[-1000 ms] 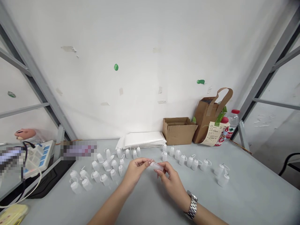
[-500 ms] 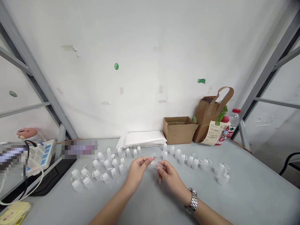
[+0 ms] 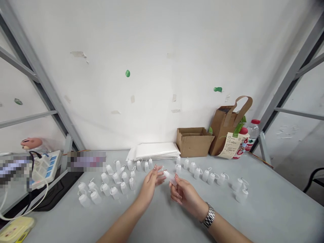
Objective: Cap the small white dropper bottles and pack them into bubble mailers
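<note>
A small white translucent squeeze bottle (image 3: 171,178) is pinched between the thumb and fingers of my right hand (image 3: 186,195). It tilts with its narrow tip up and to the left, and my fingers hide its lower end. My left hand (image 3: 151,182) is just left of that tip, its fingers spread and stretched out, holding nothing that I can see. To the left stand several similar bottles (image 3: 114,193) with looped cap straps. More of these bottles (image 3: 197,173) form a loose row on the right, and two (image 3: 242,195) stand farther right.
At the wall lie white padded envelopes (image 3: 157,151) beside an open cardboard box (image 3: 194,145). A brown paper bag (image 3: 220,130) and drink bottles (image 3: 253,130) stand at the back right. A power strip (image 3: 48,170) with cables and a black tablet-like slab (image 3: 59,192) lie left.
My left fingers have let go of the bottle's tip end and spread apart. My right hand has turned, so the bottle's body now shows. The camera view has shifted slightly.
</note>
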`<state>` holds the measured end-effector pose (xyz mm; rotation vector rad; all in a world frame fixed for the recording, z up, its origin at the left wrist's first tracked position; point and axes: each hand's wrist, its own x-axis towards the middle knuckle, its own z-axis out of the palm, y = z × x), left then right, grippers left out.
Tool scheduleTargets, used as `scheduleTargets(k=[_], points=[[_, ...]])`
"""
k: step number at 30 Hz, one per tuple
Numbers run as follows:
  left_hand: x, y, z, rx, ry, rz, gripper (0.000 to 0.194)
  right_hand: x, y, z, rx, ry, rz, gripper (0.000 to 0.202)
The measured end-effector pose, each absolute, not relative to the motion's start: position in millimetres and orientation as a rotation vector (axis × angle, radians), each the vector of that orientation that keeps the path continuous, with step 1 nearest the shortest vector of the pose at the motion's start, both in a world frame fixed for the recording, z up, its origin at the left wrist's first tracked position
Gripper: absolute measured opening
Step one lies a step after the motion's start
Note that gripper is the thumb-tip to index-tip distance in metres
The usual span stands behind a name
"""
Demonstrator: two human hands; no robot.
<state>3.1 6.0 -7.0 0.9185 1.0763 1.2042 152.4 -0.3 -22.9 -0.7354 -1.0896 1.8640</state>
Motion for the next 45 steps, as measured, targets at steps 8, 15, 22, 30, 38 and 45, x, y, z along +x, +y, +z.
scheduleTargets(k=[8,15,22,30,38,45], points=[[-5,12,-7,0.635,0.828,1.094,0.038,152,-2,-23,-0.702,-1.073,1.890,0.045],[-10,16,-5,0.576,0.851,1.185,0.018,149,-5,-24,-0.766,-1.139,1.876,0.056],[-13,19,-7,0.494,0.820,1.219,0.013,148,-6,-21,-0.840,-1.190,1.796,0.057],[-10,13,0,0.685,0.727,1.245,0.027,149,-3,-23,-0.973,-1.188,1.545,0.050],[-8,11,0,0.841,0.780,1.217,0.041,150,-7,-18,-1.096,-1.303,1.359,0.049],[-8,9,-1,0.845,0.766,1.192,0.037,149,-8,-23,-1.126,-1.359,1.284,0.048]])
